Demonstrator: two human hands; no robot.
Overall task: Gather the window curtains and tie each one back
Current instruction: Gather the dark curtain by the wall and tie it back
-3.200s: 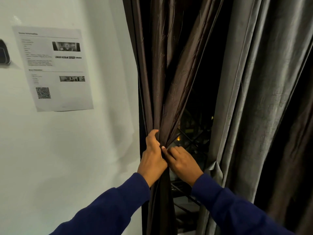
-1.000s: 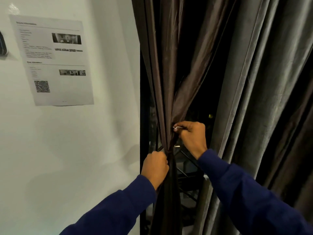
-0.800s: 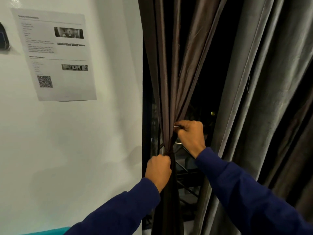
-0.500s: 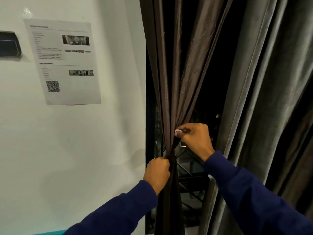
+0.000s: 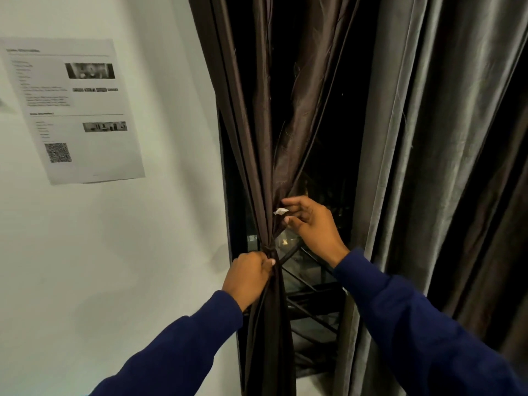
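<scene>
Wall (image 5: 114, 252) on the left, a printed sheet (image 5: 74, 110) stuck to it up high. Right of the wall comes the gathered curtain (image 5: 265, 138), bunched in front of the window (image 5: 314, 281). Left hand (image 5: 248, 278) sits low on the bunch at the cinched point, right hand (image 5: 311, 224) just above it and to the right, beside a small tag (image 5: 280, 211). Farther right hangs a second curtain (image 5: 428, 167), with the window's bars (image 5: 308, 310) showing behind, between the two curtains.

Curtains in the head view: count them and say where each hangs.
2. The brown curtain hangs beside the wall, gathered in the left hand; the grey curtain hangs loose at right. More may lie outside view.
</scene>
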